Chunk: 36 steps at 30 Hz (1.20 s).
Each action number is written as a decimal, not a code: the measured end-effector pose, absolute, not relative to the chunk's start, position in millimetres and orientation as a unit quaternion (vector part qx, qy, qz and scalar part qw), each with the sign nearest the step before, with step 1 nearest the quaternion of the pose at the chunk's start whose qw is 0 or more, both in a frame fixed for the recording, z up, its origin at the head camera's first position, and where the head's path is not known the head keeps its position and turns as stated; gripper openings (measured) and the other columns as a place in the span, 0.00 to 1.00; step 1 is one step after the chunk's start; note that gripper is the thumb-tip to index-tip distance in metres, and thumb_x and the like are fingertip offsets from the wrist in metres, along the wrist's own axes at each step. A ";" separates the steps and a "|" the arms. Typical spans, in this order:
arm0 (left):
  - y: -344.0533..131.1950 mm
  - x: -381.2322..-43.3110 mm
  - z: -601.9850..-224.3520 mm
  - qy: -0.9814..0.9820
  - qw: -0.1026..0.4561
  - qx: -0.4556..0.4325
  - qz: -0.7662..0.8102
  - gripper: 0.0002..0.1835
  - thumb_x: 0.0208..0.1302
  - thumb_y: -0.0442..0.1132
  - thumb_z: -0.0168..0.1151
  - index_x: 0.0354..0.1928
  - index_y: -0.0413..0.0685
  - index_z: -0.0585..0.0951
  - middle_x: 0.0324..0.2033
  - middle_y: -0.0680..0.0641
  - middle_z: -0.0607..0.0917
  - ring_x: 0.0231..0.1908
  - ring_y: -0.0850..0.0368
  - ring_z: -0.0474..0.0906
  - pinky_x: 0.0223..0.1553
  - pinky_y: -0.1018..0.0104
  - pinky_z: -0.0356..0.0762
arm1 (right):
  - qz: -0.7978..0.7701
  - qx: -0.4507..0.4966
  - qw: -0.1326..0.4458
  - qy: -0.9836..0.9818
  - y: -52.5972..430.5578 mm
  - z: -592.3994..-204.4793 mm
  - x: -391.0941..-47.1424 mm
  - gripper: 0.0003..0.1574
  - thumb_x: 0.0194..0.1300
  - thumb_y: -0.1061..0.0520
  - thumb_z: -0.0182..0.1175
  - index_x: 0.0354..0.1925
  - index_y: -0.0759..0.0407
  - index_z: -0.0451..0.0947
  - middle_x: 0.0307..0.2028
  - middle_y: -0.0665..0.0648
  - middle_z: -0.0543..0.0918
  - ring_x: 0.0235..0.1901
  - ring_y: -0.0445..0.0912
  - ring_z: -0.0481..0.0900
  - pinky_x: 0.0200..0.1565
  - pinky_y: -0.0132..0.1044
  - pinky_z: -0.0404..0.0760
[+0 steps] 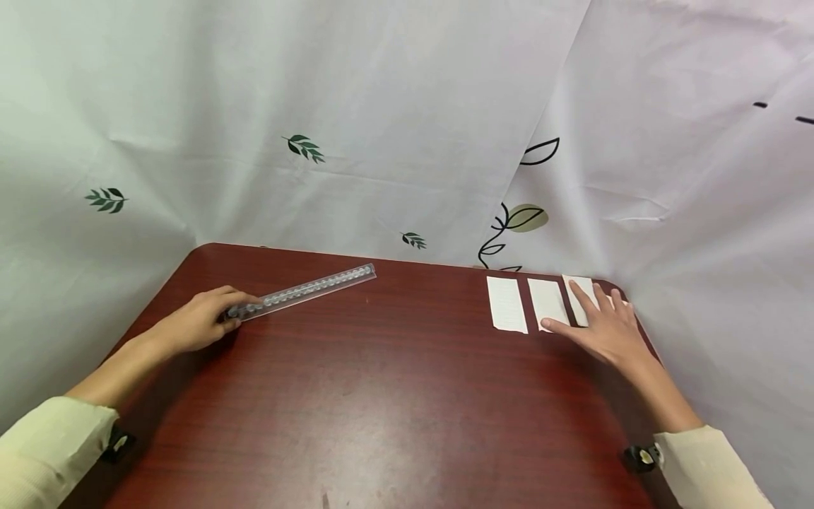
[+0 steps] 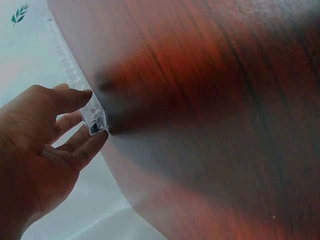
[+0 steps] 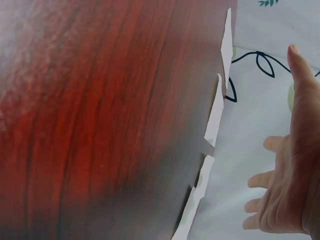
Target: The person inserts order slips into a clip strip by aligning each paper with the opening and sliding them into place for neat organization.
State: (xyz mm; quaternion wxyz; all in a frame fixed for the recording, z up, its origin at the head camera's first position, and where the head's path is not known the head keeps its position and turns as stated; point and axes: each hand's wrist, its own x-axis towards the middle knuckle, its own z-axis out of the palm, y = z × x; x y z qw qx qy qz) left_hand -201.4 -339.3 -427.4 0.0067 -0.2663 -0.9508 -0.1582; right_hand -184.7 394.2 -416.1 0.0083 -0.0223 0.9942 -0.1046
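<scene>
A long, narrow clear plastic case [image 1: 311, 288] with a row of small, round, see-through shapes along it lies slanted at the back left of the table. My left hand [image 1: 197, 319] pinches its near end. In the left wrist view, the thumb of that hand [image 2: 42, 130] is on one side of the case [image 2: 75, 75] and the fingers are around its end. Over at the right, my right hand [image 1: 607, 329] is spread with straight fingers above white paper slips [image 1: 506, 304]. The hand partly covers the rightmost slips. In the right wrist view, the palm and fingers [image 3: 295, 165] hold nothing.
A dark red wood-grain table [image 1: 375, 396] with rounded corners spans the view. Behind it and along both sides hangs a white cloth [image 1: 381, 106] with leaf prints. The slips [image 3: 215, 112] stand in a row near the table's back right edge.
</scene>
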 end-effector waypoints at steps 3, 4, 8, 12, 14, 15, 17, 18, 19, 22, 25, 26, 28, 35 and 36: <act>-341.6 -203.7 -429.6 -0.950 0.012 -0.270 -0.158 0.27 0.68 0.24 0.73 0.68 0.46 0.86 0.53 0.42 0.88 0.40 0.56 0.77 0.38 0.61 0.74 | -0.112 -0.018 0.015 0.993 396.1 -417.5 -183.0 0.73 0.71 0.15 0.59 0.93 0.52 0.46 0.85 0.85 0.50 0.82 0.91 0.44 0.77 0.87 0.43; -342.0 -203.9 -430.2 -0.949 0.014 -0.272 -0.158 0.28 0.67 0.23 0.73 0.67 0.46 0.86 0.51 0.42 0.88 0.40 0.57 0.76 0.38 0.62 0.73 | -0.113 -0.017 0.016 0.993 396.8 -418.1 -182.3 0.73 0.71 0.16 0.59 0.93 0.52 0.46 0.85 0.85 0.50 0.82 0.91 0.44 0.77 0.87 0.43; -343.2 -204.0 -431.9 -0.947 0.022 -0.277 -0.161 0.29 0.65 0.22 0.74 0.66 0.48 0.88 0.49 0.46 0.89 0.39 0.59 0.75 0.38 0.63 0.72 | -0.116 -0.013 0.023 0.993 400.1 -420.9 -179.8 0.73 0.72 0.15 0.58 0.93 0.52 0.44 0.86 0.85 0.49 0.82 0.91 0.44 0.77 0.86 0.42; -344.9 -205.0 -431.8 -0.947 0.025 -0.274 -0.168 0.26 0.65 0.24 0.76 0.64 0.50 0.90 0.48 0.48 0.91 0.38 0.59 0.75 0.37 0.65 0.70 | -0.118 -0.006 0.028 0.993 404.5 -423.2 -178.6 0.73 0.72 0.15 0.57 0.93 0.52 0.44 0.86 0.85 0.49 0.82 0.90 0.44 0.78 0.86 0.42; -345.5 -205.9 -431.0 -0.946 0.023 -0.274 -0.171 0.25 0.65 0.24 0.77 0.62 0.50 0.90 0.44 0.50 0.91 0.36 0.60 0.74 0.36 0.65 0.69 | -0.122 -0.001 0.031 0.992 406.5 -423.7 -178.2 0.73 0.72 0.14 0.56 0.93 0.52 0.43 0.86 0.85 0.48 0.82 0.90 0.43 0.78 0.86 0.42; -345.8 -206.3 -430.3 -0.946 0.019 -0.274 -0.170 0.25 0.65 0.24 0.76 0.62 0.50 0.91 0.43 0.52 0.90 0.36 0.60 0.73 0.36 0.66 0.68 | -0.125 0.001 0.032 0.992 407.7 -424.0 -178.3 0.73 0.72 0.14 0.56 0.93 0.52 0.43 0.86 0.85 0.48 0.83 0.89 0.43 0.78 0.86 0.42; -345.8 -207.2 -429.6 -0.945 0.022 -0.280 -0.165 0.24 0.65 0.23 0.76 0.61 0.51 0.91 0.41 0.54 0.89 0.35 0.60 0.72 0.36 0.66 0.67 | -0.130 0.004 0.034 0.991 409.4 -424.3 -178.6 0.73 0.72 0.14 0.55 0.93 0.52 0.43 0.86 0.84 0.48 0.83 0.89 0.43 0.79 0.85 0.43; -345.8 -207.9 -429.4 -0.945 0.028 -0.285 -0.160 0.24 0.64 0.23 0.76 0.60 0.51 0.91 0.40 0.54 0.88 0.35 0.61 0.72 0.36 0.67 0.67 | -0.132 0.005 0.034 0.991 410.1 -424.0 -178.8 0.73 0.73 0.14 0.55 0.93 0.52 0.43 0.86 0.85 0.48 0.83 0.88 0.44 0.79 0.84 0.44; -345.7 -208.4 -429.2 -0.944 0.033 -0.290 -0.156 0.25 0.63 0.22 0.76 0.59 0.51 0.91 0.39 0.54 0.87 0.35 0.61 0.72 0.35 0.67 0.67 | -0.135 0.007 0.034 0.990 411.1 -423.7 -179.1 0.73 0.73 0.14 0.55 0.93 0.52 0.43 0.86 0.85 0.48 0.83 0.88 0.44 0.79 0.84 0.45; -345.6 -209.7 -429.4 -0.943 0.046 -0.298 -0.145 0.25 0.61 0.21 0.75 0.57 0.51 0.90 0.40 0.54 0.88 0.35 0.61 0.72 0.35 0.67 0.68 | -0.145 0.013 0.040 0.989 413.7 -422.6 -179.5 0.72 0.74 0.15 0.53 0.93 0.52 0.41 0.86 0.86 0.46 0.83 0.88 0.44 0.78 0.84 0.47; -345.0 -210.6 -428.9 -0.945 0.042 -0.294 -0.139 0.24 0.62 0.21 0.75 0.57 0.52 0.90 0.40 0.54 0.88 0.35 0.60 0.72 0.35 0.66 0.67 | -0.157 0.023 0.052 0.986 416.7 -422.2 -178.8 0.72 0.75 0.15 0.52 0.93 0.51 0.38 0.86 0.86 0.44 0.83 0.87 0.43 0.77 0.85 0.49; -344.9 -210.9 -428.8 -0.946 0.038 -0.291 -0.138 0.24 0.63 0.22 0.74 0.57 0.52 0.90 0.40 0.54 0.87 0.34 0.60 0.72 0.35 0.66 0.67 | -0.160 0.027 0.056 0.985 417.7 -422.5 -178.3 0.72 0.75 0.14 0.51 0.94 0.51 0.37 0.86 0.86 0.43 0.83 0.87 0.43 0.77 0.85 0.49; -344.4 -211.8 -427.9 -0.947 0.032 -0.288 -0.137 0.24 0.64 0.22 0.73 0.57 0.53 0.90 0.39 0.55 0.86 0.34 0.60 0.71 0.34 0.66 0.67 | -0.164 0.032 0.059 0.984 419.8 -422.7 -177.4 0.72 0.75 0.14 0.51 0.94 0.49 0.35 0.85 0.87 0.43 0.83 0.88 0.43 0.76 0.86 0.50; -342.7 -215.4 -425.5 -0.947 0.024 -0.290 -0.135 0.25 0.64 0.22 0.73 0.59 0.55 0.90 0.41 0.54 0.88 0.33 0.61 0.72 0.34 0.67 0.68 | -0.169 0.045 0.063 0.983 427.3 -423.7 -177.6 0.72 0.76 0.14 0.49 0.93 0.50 0.33 0.84 0.89 0.43 0.82 0.89 0.44 0.73 0.88 0.53; -342.4 -215.7 -425.2 -0.947 0.021 -0.290 -0.136 0.25 0.65 0.23 0.73 0.59 0.56 0.90 0.42 0.54 0.89 0.33 0.61 0.72 0.33 0.67 0.69 | -0.168 0.047 0.064 0.983 428.2 -423.9 -177.8 0.72 0.76 0.14 0.49 0.93 0.51 0.34 0.84 0.89 0.43 0.82 0.89 0.44 0.73 0.88 0.53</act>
